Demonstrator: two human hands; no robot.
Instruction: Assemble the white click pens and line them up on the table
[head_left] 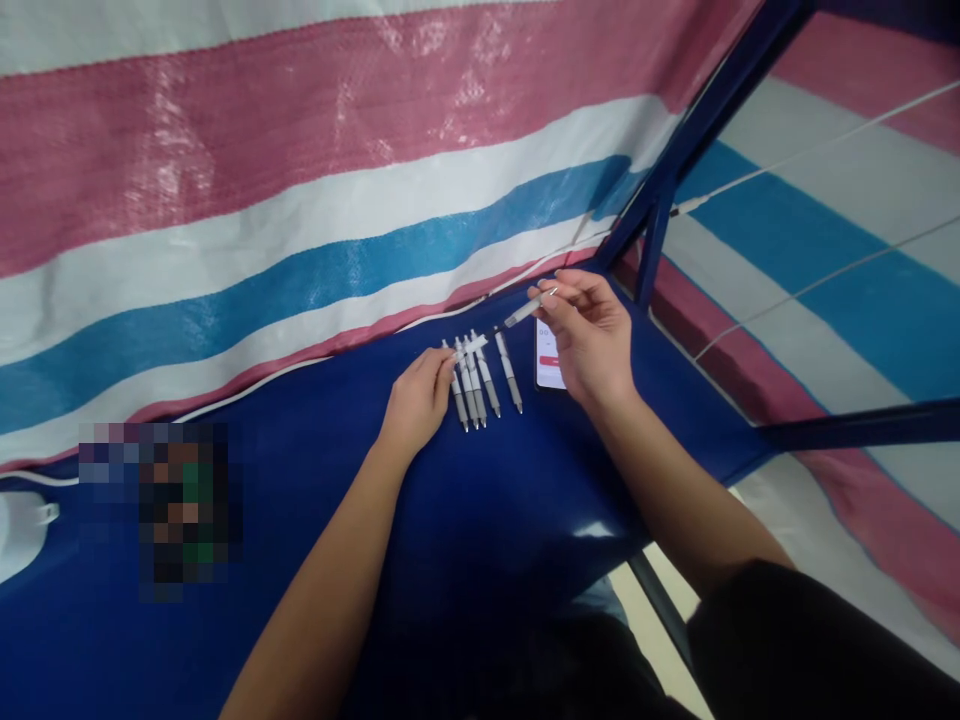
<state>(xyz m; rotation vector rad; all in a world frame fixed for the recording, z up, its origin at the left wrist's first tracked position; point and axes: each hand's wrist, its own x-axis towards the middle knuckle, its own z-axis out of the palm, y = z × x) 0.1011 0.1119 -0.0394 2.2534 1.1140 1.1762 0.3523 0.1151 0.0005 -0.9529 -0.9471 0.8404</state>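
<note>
Overhead, a striped tarp (pixel 300 180) in pink, white and blue is filling the view from 9 to 1 o'clock, and a second striped sheet is running down the 3 o'clock side behind a dark blue metal frame (pixel 697 130). Below them, a blue table cover (pixel 300 560) is spreading across the middle and the 7 o'clock corner. A blurred patch is sitting on it at 8 o'clock, with a white object (pixel 19 535) just beside it at the picture's edge.

Both bare forearms are reaching up from 6 o'clock toward the centre. The right hand (pixel 592 345) is hovering just right of centre, its fingers pinching one grey-and-white pen (pixel 525 310) near its end, so that the pen is slanting down toward 8 o'clock above the cover. The left hand (pixel 416 400) is resting just left of centre with its fingers loosely curled, their tips touching the leftmost pen of a row.

That row of pens (pixel 480 380), about 5 of them, is lying side by side on the cover between the 2 hands. A phone (pixel 547 365) with a lit white screen is lying just right of the row, partly hidden under the right hand.
</note>
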